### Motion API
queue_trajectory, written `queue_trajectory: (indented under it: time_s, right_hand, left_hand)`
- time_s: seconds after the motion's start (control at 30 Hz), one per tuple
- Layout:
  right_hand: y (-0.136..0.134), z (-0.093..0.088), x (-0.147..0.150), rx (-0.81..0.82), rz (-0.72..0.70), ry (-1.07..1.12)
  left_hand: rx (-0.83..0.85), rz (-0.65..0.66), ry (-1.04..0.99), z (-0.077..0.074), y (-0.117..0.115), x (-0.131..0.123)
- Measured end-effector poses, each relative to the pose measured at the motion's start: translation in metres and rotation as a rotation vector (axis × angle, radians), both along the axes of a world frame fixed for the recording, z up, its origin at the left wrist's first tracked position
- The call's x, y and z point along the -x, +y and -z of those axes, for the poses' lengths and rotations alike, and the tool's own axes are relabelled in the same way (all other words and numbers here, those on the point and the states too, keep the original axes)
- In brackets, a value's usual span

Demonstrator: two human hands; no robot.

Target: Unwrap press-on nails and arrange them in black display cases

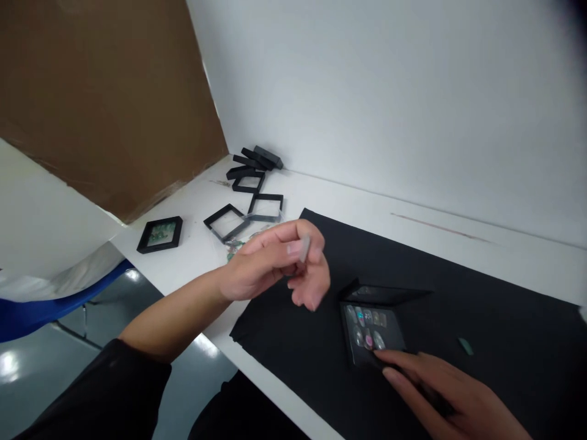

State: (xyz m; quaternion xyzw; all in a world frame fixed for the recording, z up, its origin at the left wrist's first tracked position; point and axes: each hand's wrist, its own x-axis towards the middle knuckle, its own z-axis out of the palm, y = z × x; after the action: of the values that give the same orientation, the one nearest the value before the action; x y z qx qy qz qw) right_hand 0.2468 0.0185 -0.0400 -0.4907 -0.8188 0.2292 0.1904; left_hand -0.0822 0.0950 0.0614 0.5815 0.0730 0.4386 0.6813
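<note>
Left hand point(275, 263): raised above the near edge of the black mat point(504, 318), fingers curled in, thumb and forefinger pinched narrow on a small pale piece point(304, 249). It is held in the air at the centre of the frame, touching nothing else.

Right hand point(440, 391): lower right of the frame, fingers stretched out flat, fingertips on the near edge of the open black case point(371, 330). Nothing can be seen gripped in it.

Risks, as judged:
- The pinch takes only the edge of the piece. A slight slackening would likely drop it onto the mat or off the tabletop point(367, 208) edge to the floor.
- The case holds small coloured pieces in rows, and its lid stands half open. Pressure from the fingertips could tip or slide it and unseat them.
- A loose green piece point(466, 346) lies just beside the right hand – a sweep of the wrist could brush it away.

Surroundings: empty black frames point(250, 183) lie scattered and stacked at upper centre-left, well apart from the case, with a closed frame point(160, 234) further left near the tabletop corner. A cardboard sheet point(101, 91) fills the upper left and a blue chair point(27, 311) shows at lower left. Nothing lies between the two hands – the way is unobstructed.
</note>
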Motion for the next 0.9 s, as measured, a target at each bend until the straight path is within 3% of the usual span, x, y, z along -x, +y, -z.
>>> queue_trajectory:
  time_s: [0.13,0.23,0.43,0.63,0.73,0.9]
  right_hand:
    - [0.001,-0.019,0.005,-0.070,0.002,0.052]
    - [0.001,-0.031,0.009,-0.128,-0.039,0.063]
    - [-0.007,-0.050,0.018,-0.345,-0.073,0.106]
    - [-0.016,-0.057,0.036,-0.436,-0.009,0.300]
    - [-0.020,-0.053,0.046,-0.383,0.029,0.410]
    - [-0.025,-0.049,0.052,-0.396,0.085,0.502]
  left_hand:
    - [-0.002,0.153,-0.036,-0.014,-0.016,-0.031]
    - [0.030,0.190,-0.084,-0.011,-0.028,-0.049]
    - [0.032,0.041,0.084,0.017,-0.038,-0.065]
    - [-0.286,-0.313,0.378,0.021,-0.041,-0.070]
    - [-0.298,-0.287,0.407,0.019,-0.044,-0.074]
    - [-0.103,-0.159,0.550,0.020,-0.048,-0.078]
